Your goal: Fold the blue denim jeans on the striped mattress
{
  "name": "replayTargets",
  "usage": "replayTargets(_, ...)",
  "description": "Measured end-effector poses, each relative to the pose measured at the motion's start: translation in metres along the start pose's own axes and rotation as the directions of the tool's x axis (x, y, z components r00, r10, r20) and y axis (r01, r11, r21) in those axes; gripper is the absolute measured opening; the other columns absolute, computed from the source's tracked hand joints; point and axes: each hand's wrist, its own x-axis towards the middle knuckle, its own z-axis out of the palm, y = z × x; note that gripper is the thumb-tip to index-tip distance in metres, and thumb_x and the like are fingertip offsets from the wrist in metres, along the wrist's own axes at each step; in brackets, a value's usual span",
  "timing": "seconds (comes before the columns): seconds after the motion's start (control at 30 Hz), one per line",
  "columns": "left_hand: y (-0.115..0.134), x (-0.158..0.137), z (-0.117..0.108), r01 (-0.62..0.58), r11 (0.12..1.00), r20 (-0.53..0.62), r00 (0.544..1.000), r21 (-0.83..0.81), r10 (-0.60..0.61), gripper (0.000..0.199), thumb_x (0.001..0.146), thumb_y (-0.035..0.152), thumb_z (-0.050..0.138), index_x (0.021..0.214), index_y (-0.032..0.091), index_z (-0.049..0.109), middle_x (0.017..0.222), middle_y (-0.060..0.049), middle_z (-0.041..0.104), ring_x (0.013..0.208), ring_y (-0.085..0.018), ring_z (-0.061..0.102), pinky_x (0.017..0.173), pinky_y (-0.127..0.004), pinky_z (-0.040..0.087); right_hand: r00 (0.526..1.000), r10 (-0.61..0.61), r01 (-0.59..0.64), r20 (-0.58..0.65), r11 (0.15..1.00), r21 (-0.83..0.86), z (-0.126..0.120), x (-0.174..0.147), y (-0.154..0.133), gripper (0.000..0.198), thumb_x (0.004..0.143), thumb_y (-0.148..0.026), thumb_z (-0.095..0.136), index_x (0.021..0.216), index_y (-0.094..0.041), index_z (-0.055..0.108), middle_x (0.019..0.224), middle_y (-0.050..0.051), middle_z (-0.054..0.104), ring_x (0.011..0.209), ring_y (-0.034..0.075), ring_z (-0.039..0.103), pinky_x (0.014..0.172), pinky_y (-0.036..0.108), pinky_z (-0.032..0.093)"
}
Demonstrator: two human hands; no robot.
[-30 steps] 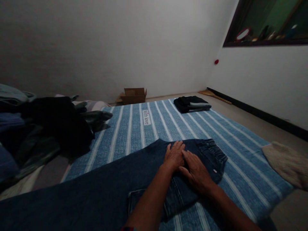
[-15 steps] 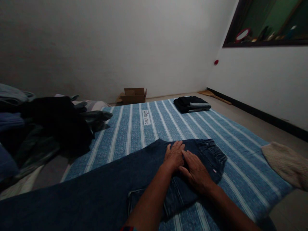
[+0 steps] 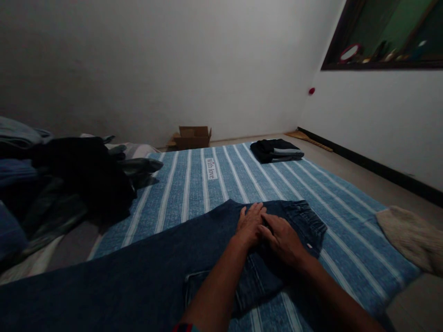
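Observation:
A pair of dark blue jeans (image 3: 152, 258) lies folded lengthwise across the striped bed cover, its gathered elastic waistband (image 3: 309, 216) at the right. My left hand (image 3: 251, 223) rests flat on the upper part of the jeans, fingers extended. Right beside it, my right hand (image 3: 282, 237) is arched over the denim, fingertips meeting the left hand, with a dark gap between thumb and forefinger. Nothing is visibly held in either hand. My left forearm covers part of a pocket with pale edging.
Folded dark clothes (image 3: 277, 151) sit at the bed's far right corner. A heap of loose clothes (image 3: 86, 180) fills the left side. Behind the blue striped cover (image 3: 173, 198) stands an open cardboard box (image 3: 194, 137) by the wall. Beige fluffy fabric (image 3: 411, 235) lies at the right edge.
My right hand has arched up slightly, its fingers bending more and its thumb moving closer to my left hand. The left hand and the jeans stay in place.

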Motion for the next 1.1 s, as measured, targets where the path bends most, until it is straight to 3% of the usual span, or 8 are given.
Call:
replayTargets(0.1, -0.001, -0.002, 0.002, -0.019, 1.000, -0.018, 1.000, -0.018, 0.018, 0.060, 0.089, 0.041, 0.037, 0.144, 0.018, 0.027, 0.155, -0.007, 0.020, 0.142, -0.022, 0.012, 0.114, -0.050, 0.008, 0.996, 0.057, -0.063, -0.062, 0.994, -0.092, -0.004, 0.019, -0.005, 0.032, 0.094, -0.041, 0.039, 0.097, -0.017, 0.061, 0.094, 0.009, 0.066, 0.091, 0.023, 0.059, 0.085, 0.035, 0.038)
replayTargets(0.23, -0.003, 0.000, 0.008, -0.065, 0.998, -0.092, 0.994, -0.004, 0.065, 0.056, 0.088, 0.038, 0.042, 0.142, 0.029, 0.030, 0.152, -0.002, 0.028, 0.141, -0.021, 0.016, 0.114, -0.050, 0.008, 0.991, 0.107, -0.121, -0.084, 0.977, -0.177, 0.000, 0.045, -0.007, 0.036, 0.093, -0.043, 0.039, 0.088, -0.017, 0.062, 0.089, 0.011, 0.066, 0.085, 0.024, 0.060, 0.077, 0.033, 0.037)
replayTargets(0.33, -0.004, 0.002, 0.011, -0.102, 0.994, -0.134, 0.985, 0.035, 0.106, 0.051, 0.089, 0.036, 0.041, 0.139, 0.028, 0.037, 0.150, -0.004, 0.032, 0.140, -0.023, 0.018, 0.113, -0.050, 0.010, 0.991, 0.111, -0.122, -0.075, 0.977, -0.176, 0.006, 0.058, -0.005, 0.038, 0.092, -0.047, 0.042, 0.080, -0.016, 0.062, 0.084, 0.013, 0.066, 0.084, 0.025, 0.060, 0.076, 0.033, 0.037)
replayTargets(0.63, -0.005, 0.008, 0.021, -0.102, 0.994, -0.140, 0.984, 0.034, 0.106, 0.041, 0.089, 0.035, 0.040, 0.127, 0.026, 0.053, 0.140, -0.006, 0.046, 0.132, -0.028, 0.032, 0.112, -0.054, 0.009, 0.992, 0.011, -0.009, -0.122, 1.000, 0.017, 0.022, 0.055, 0.018, 0.037, 0.096, -0.037, 0.032, 0.083, -0.020, 0.061, 0.088, 0.005, 0.065, 0.088, 0.017, 0.059, 0.082, 0.027, 0.041)
replayTargets(1.1, -0.006, 0.006, 0.021, -0.094, 0.994, -0.139, 0.985, 0.055, 0.101, 0.045, 0.088, 0.034, 0.041, 0.131, 0.026, 0.047, 0.141, -0.004, 0.045, 0.135, -0.027, 0.026, 0.112, -0.056, 0.010, 0.981, -0.012, 0.034, -0.193, 0.994, 0.107, 0.028, 0.051, 0.024, 0.037, 0.095, -0.037, 0.033, 0.087, -0.021, 0.065, 0.097, 0.007, 0.066, 0.097, 0.020, 0.058, 0.089, 0.031, 0.042)
